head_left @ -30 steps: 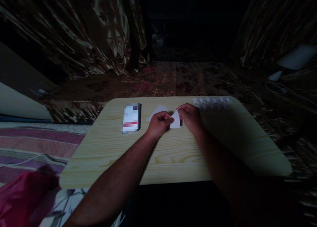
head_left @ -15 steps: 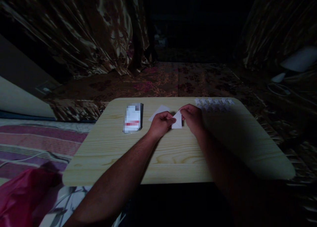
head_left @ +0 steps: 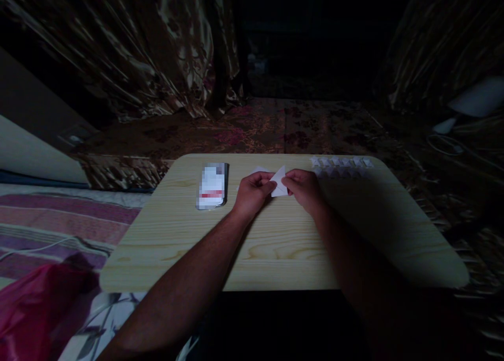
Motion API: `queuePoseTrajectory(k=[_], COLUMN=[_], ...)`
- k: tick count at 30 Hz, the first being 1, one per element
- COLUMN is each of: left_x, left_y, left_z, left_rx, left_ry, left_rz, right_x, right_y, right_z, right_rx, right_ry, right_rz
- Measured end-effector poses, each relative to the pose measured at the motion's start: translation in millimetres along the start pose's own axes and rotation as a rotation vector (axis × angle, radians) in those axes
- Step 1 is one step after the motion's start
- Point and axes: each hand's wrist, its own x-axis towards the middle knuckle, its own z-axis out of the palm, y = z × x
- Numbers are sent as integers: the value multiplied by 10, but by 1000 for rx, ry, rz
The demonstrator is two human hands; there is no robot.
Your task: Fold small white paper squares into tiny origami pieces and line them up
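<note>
A small folded piece of white paper (head_left: 279,186) is held just above the table, one corner pointing up. My left hand (head_left: 254,193) pinches its left side, thumb on top. My right hand (head_left: 304,188) grips its right edge between thumb and fingers. Behind my left hand lies another sheet of white paper (head_left: 260,169), mostly hidden by the hand. Several small folded paper pieces (head_left: 342,162) stand in two rows at the table's far right, beyond my right hand.
The wooden table (head_left: 275,250) has rounded corners. A phone-like object (head_left: 211,186), blurred out, lies at its left. To the left are a striped bed cover (head_left: 59,219) and a red cloth or bag (head_left: 35,308). A lamp (head_left: 478,98) stands at the right; a patterned curtain (head_left: 177,51) hangs behind.
The folded paper has turned and risen slightly in my hands. My right hand has shifted its grip lower along the edge, and my left hand covers more of the sheet behind.
</note>
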Motion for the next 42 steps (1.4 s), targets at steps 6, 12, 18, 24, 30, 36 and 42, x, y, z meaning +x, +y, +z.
queuePoseTrajectory(k=[6,12,18,24,30,36,42], left_x=[6,11,16,31,22,5,-3], left_y=[-15,-12,-7,-16,13,44,56], left_z=[-18,-9,-12,-2,4,8,3], left_rx=[-16,-21,2,-50,-57,-86,-82], left_ry=[22,70,84,93,95,87,81], left_rz=[19,23,40,57,46,41,30], right_x=[12,6,1,6,44,37,37], right_y=[22,19,41,59,100,108,109], right_z=[21,12,26,-7,-39,-38,-29], right_rx=[5,2,37,22,49,105,130], right_ry=[17,-30,-90,-152,-181,-180,-176], right_rz=[-2,-17,-20,-86,-97,-86,-60])
